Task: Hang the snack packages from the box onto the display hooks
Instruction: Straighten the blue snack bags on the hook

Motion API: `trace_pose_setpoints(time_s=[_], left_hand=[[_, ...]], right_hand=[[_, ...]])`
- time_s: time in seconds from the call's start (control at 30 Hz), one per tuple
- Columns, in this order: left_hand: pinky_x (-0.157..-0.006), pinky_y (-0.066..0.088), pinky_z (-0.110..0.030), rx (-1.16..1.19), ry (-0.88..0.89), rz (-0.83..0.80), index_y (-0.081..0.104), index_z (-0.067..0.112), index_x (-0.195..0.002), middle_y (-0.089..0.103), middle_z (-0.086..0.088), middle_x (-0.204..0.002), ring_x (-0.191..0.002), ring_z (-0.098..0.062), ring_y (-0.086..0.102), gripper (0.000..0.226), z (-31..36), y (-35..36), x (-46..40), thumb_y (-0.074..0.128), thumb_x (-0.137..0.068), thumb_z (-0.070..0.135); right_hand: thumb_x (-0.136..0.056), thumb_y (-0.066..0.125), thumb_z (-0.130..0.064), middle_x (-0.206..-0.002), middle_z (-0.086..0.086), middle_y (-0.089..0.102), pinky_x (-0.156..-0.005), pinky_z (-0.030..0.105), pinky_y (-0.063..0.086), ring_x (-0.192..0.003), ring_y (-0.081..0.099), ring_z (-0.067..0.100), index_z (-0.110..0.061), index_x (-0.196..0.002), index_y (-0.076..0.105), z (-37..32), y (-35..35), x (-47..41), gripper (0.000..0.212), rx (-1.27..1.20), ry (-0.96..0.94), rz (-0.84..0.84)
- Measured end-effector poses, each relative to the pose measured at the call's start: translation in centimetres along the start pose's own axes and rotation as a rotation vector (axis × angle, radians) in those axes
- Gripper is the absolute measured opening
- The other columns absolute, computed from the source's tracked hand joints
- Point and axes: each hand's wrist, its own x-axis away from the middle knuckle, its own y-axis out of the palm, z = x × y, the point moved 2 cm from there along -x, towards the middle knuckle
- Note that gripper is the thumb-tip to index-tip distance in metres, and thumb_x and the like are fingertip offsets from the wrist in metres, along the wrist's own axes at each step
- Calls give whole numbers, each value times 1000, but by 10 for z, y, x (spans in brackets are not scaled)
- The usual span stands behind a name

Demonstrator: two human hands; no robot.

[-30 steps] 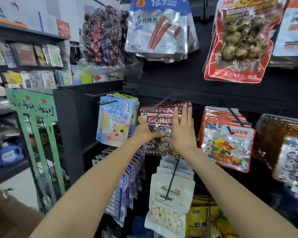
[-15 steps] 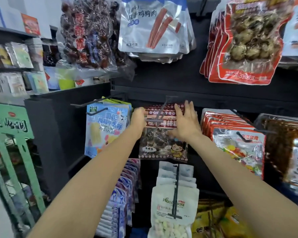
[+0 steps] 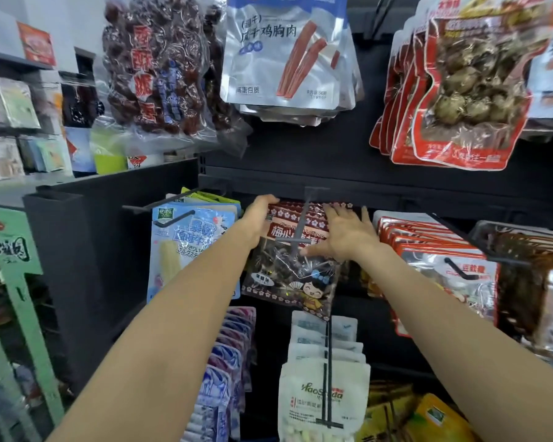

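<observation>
A dark red plum lollipop package (image 3: 292, 275) with a cartoon figure hangs on a black display hook (image 3: 302, 223) in the middle row. More packages of the same kind sit behind it. My left hand (image 3: 258, 218) grips the package's upper left edge, fingers curled over the top. Flat against its upper right part lies my right hand (image 3: 345, 237), fingers straight and spread. The box is out of view.
Blue-white packs (image 3: 186, 250) hang left of it, red candy packs (image 3: 441, 260) right. Above hang dark date bags (image 3: 160, 68), chicken strip packs (image 3: 288, 55) and egg packs (image 3: 460, 90). White packs (image 3: 323, 390) hang below. A green rack (image 3: 10, 282) stands at left.
The view has drawn closer to the shelf. Both hands have slid the lollipop package further back along its hook; my left hand went up to its top corner.
</observation>
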Motion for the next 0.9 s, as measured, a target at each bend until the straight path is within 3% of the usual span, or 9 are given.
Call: trace_pose_setpoints(time_s=[0.13, 0.3, 0.47, 0.8, 0.9], left_hand=[[-62, 51, -31, -65, 11, 51, 52, 12, -93, 63, -8, -73, -61, -23, 61, 17, 4, 1, -7, 52, -88, 28], [-52, 46, -28, -146, -49, 46, 44, 11, -80, 53, -7, -67, -56, -23, 55, 1, 9, 3, -7, 45, -81, 11], [-52, 43, -27, -43, -112, -12, 47, 10, -76, 56, -6, -67, -56, -21, 55, 14, 10, 0, -13, 51, -83, 22], [-51, 44, -25, -131, 32, 27, 52, 12, -88, 58, -6, -72, -56, -20, 56, 13, 23, -3, -21, 49, -90, 25], [-52, 46, -25, -259, 107, 76, 53, 8, -103, 62, -9, -78, -58, -21, 59, 21, 24, -4, -25, 52, -90, 23]], right_hand=[[-67, 58, -77, -159, 8, -12, -116, 44, -8, -147, -10, 24, -14, -152, 3, -2, -1, -1, 120, 50, -4, 7], [-65, 63, -74, -160, 6, -3, -116, 46, -11, -147, -6, 22, -15, -152, 4, 0, -7, -7, 121, 64, -24, -19], [-65, 66, -72, -160, 2, 0, -115, 47, -10, -147, -3, 21, -19, -152, 5, 0, -8, -7, 119, 48, -39, -13], [-69, 70, -62, -159, 3, 12, -116, 45, -10, -147, 8, 17, -13, -151, 11, -5, -7, -14, 112, 15, -78, -50], [-69, 73, -57, -156, 3, 22, -117, 46, -7, -145, 17, 20, -14, -150, 17, -10, -7, -15, 108, 14, -133, -2]])
